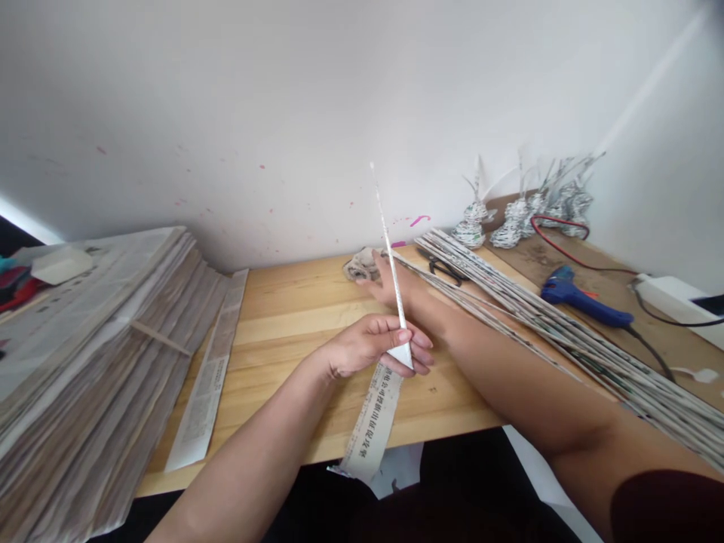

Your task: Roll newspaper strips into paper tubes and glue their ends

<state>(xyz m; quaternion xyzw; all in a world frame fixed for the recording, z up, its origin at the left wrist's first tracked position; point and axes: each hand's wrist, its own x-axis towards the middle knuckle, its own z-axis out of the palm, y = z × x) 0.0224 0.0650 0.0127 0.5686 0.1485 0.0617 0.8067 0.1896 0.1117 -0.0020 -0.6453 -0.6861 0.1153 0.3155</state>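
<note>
So my left hand [376, 343] has the paper strip [378, 418] pinched, rolled end [390, 253] pointing up toward the wall [283, 113], flat tail slanting back at me. My right hand [390, 285], farther off, is spread on the rag [357, 265].

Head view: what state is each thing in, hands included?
Held newspaper strip: rolled above, flat below
Left hand: shut on strip
Right hand: at cloth, grip unclear
Cloth: crumpled
Newspaper stack: layered, edges uneven
Loose strip: flat
Paper sticks: rolled, laid lengthwise
Glue gun: lying down, hot or cold unclear
</note>
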